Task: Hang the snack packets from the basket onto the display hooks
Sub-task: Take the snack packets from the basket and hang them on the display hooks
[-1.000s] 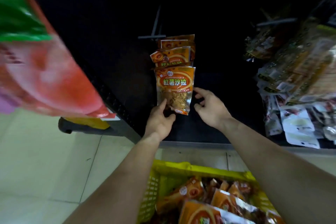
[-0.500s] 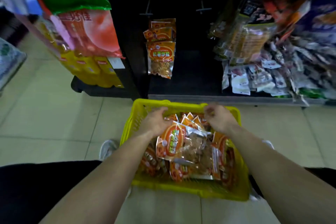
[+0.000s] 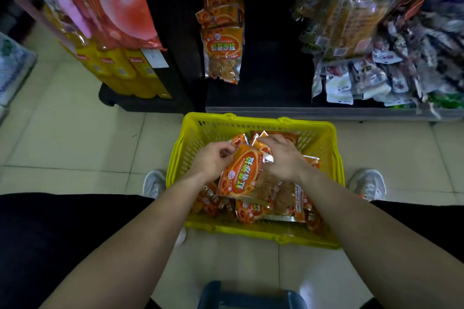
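Both hands (image 3: 251, 160) gripping orange snack packet (image 3: 241, 173), over yellow basket (image 3: 251, 232)

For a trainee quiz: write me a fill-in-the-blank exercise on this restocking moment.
1. The basket on the floor is ____ in colour.
2. Both hands, left hand and right hand, reach into the ____.
3. The hanging packets on the display are mainly ____ in colour.
4. The top packet in the basket lies between the two ____.

Missing words: yellow; basket; orange; hands
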`<state>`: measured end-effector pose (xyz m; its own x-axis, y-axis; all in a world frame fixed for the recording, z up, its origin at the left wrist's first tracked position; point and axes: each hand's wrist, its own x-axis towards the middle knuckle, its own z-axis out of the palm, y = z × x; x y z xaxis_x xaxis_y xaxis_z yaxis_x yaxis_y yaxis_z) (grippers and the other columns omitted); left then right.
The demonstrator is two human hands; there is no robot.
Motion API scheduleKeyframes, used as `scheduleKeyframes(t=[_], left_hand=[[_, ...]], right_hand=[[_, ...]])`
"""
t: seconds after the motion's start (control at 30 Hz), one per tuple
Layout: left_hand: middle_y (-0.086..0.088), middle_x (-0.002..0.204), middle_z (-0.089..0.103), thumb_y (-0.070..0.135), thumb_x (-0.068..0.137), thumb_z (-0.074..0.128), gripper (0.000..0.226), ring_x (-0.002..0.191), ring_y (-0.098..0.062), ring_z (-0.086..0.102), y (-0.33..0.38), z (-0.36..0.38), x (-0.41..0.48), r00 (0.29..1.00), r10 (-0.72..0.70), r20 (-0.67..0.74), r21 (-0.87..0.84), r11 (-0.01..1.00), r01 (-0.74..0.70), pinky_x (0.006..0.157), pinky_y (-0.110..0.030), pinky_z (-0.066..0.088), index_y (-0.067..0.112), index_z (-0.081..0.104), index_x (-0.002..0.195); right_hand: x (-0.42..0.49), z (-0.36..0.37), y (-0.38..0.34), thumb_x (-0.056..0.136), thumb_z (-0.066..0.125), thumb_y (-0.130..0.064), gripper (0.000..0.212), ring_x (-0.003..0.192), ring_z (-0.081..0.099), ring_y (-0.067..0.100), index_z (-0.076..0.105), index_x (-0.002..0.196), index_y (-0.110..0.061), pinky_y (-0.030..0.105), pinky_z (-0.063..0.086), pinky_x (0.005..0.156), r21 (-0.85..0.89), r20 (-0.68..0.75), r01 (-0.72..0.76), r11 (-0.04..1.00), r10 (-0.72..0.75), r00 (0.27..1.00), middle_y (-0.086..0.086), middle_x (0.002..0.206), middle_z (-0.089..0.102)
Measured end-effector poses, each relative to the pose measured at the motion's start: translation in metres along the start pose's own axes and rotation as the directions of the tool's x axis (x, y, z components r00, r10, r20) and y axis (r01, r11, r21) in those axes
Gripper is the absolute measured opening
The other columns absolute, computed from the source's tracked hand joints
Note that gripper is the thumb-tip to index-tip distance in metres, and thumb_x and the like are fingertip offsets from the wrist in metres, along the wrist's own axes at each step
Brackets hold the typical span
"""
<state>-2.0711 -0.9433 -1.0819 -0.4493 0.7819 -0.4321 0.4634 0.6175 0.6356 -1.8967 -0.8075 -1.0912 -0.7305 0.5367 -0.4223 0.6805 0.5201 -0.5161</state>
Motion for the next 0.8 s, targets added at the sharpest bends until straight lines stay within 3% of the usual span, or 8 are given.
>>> scheduleKeyframes(t=[0.13, 0.23, 0.3, 0.37, 0.5, 0.67, 0.73, 0.8], left_hand=[[0.011, 0.097, 0.067, 0.022, 0.094, 0.069, 0.014, 0.089, -0.006, 0.064, 0.013, -0.012, 0.005, 0.996, 0.079, -0.041, -0.084, 0.993, -0.082, 0.072, -0.017, 0.050, 0.036, 0.070, 0.094], [0.007, 0.091, 0.067, 0.016, 0.090, 0.073, 0.012, 0.077, -0.002, 0.065, 0.014, -0.018, 0.008, 0.990, 0.079, -0.118, -0.228, 0.968, -0.105, 0.066, -0.012, 0.048, 0.028, 0.072, 0.095], [0.004, 0.092, 0.067, 0.018, 0.087, 0.077, 0.019, 0.075, -0.001, 0.066, 0.015, -0.023, 0.009, 0.988, 0.051, -0.143, -0.313, 0.945, -0.094, 0.068, -0.017, 0.052, 0.022, 0.070, 0.104], [0.006, 0.099, 0.068, 0.024, 0.082, 0.082, 0.029, 0.088, -0.005, 0.066, 0.012, -0.029, 0.010, 0.984, -0.006, -0.175, -0.359, 0.931, -0.058, 0.077, -0.020, 0.052, 0.024, 0.068, 0.108], [0.005, 0.100, 0.075, 0.022, 0.085, 0.078, 0.018, 0.093, -0.010, 0.071, 0.005, -0.035, 0.004, 0.983, -0.109, -0.149, -0.604, 0.797, -0.004, 0.088, -0.027, 0.055, 0.024, 0.070, 0.101], [0.004, 0.088, 0.077, 0.015, 0.093, 0.070, 0.005, 0.084, -0.012, 0.072, 0.009, -0.037, 0.007, 0.974, -0.109, -0.199, -0.696, 0.715, -0.062, 0.073, -0.025, 0.056, 0.018, 0.072, 0.090], [0.003, 0.089, 0.076, 0.018, 0.095, 0.067, 0.008, 0.081, -0.011, 0.072, 0.010, -0.040, 0.008, 0.961, -0.126, -0.247, -0.681, 0.728, -0.079, 0.067, -0.024, 0.057, 0.019, 0.072, 0.089], [0.004, 0.090, 0.075, 0.021, 0.096, 0.066, 0.007, 0.078, -0.005, 0.071, 0.010, -0.042, 0.008, 0.953, -0.138, -0.269, -0.647, 0.759, -0.073, 0.062, -0.018, 0.056, 0.017, 0.071, 0.092]], right_hand=[[0.011, 0.003, -0.010, 0.089, 0.071, -0.029, 0.025, 0.108, 0.064, 0.020, 0.062, 0.113, -0.027, 0.038, 0.052, 0.093, 0.130, -0.005, 0.004, 0.991, -0.003, 1.000, -0.003, 0.116, 0.068], [0.012, -0.004, -0.006, 0.094, 0.067, -0.023, 0.006, 0.095, 0.068, 0.016, 0.064, 0.099, -0.024, 0.037, 0.055, 0.086, 0.287, -0.033, -0.004, 0.958, 0.014, 0.999, -0.004, 0.101, 0.072], [0.011, -0.017, -0.007, 0.097, 0.064, -0.020, 0.005, 0.095, 0.070, 0.017, 0.062, 0.102, -0.018, 0.037, 0.056, 0.085, 0.451, -0.039, -0.017, 0.892, 0.038, 0.999, -0.001, 0.100, 0.074], [0.008, -0.033, -0.010, 0.098, 0.062, -0.016, 0.002, 0.094, 0.072, 0.018, 0.060, 0.100, -0.015, 0.036, 0.056, 0.087, 0.601, -0.045, -0.027, 0.799, 0.068, 0.997, 0.003, 0.097, 0.076], [0.002, -0.053, -0.019, 0.099, 0.060, -0.010, 0.010, 0.092, 0.074, 0.020, 0.060, 0.094, -0.019, 0.035, 0.058, 0.085, 0.745, -0.076, 0.014, 0.666, 0.064, 0.995, 0.007, 0.094, 0.078], [0.005, -0.051, -0.026, 0.099, 0.061, -0.017, 0.011, 0.085, 0.074, 0.012, 0.060, 0.109, -0.014, 0.021, 0.054, 0.065, 0.804, -0.129, 0.032, 0.594, 0.122, 0.984, 0.004, 0.096, 0.076], [0.010, -0.042, -0.022, 0.098, 0.062, -0.031, 0.019, 0.083, 0.072, 0.015, 0.058, 0.111, -0.018, 0.026, 0.053, 0.065, 0.784, -0.126, -0.024, 0.620, 0.196, 0.972, 0.002, 0.097, 0.074], [0.014, -0.026, -0.005, 0.099, 0.057, -0.044, 0.032, 0.083, 0.070, 0.017, 0.060, 0.116, -0.018, 0.032, 0.051, 0.069, 0.654, -0.127, -0.100, 0.750, 0.238, 0.963, 0.001, 0.100, 0.073]])
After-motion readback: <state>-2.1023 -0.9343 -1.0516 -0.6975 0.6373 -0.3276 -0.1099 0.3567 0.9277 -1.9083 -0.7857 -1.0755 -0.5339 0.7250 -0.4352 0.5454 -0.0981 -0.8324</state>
